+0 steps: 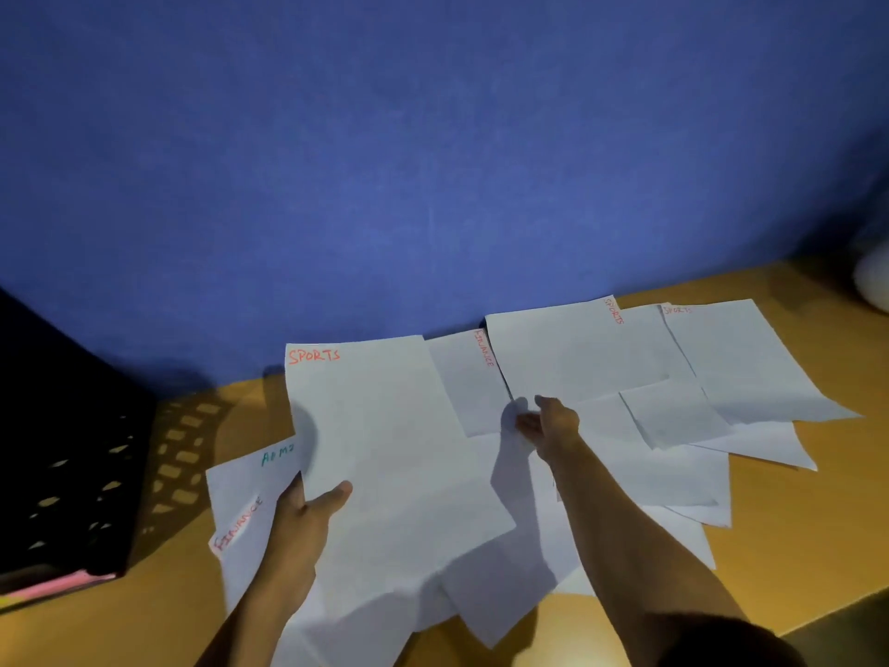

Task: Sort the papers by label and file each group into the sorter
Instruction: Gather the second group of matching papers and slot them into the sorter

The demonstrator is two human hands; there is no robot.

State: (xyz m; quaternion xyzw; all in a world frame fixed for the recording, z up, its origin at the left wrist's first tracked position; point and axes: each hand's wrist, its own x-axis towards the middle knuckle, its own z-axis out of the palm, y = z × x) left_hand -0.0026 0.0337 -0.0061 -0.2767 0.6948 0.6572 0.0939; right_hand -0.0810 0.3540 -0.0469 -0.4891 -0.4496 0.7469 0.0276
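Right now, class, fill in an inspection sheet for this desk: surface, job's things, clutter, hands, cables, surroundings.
Surface: wooden desk, mostly covered by papers.
Job's things: loose sheets labelled SPORTS, FINANCE and ADMIN; black sorter at left.
Clutter: pale object at right edge, unclear.
Hands: left hand grips a SPORTS sheet; right hand reaches, open, over the papers.
Cables: nothing seen.
Surroundings: blue wall.

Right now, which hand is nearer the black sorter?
Left. The left hand grips the Sports sheet a short way right of the black sorter; the right hand reaches into the papers farther right.
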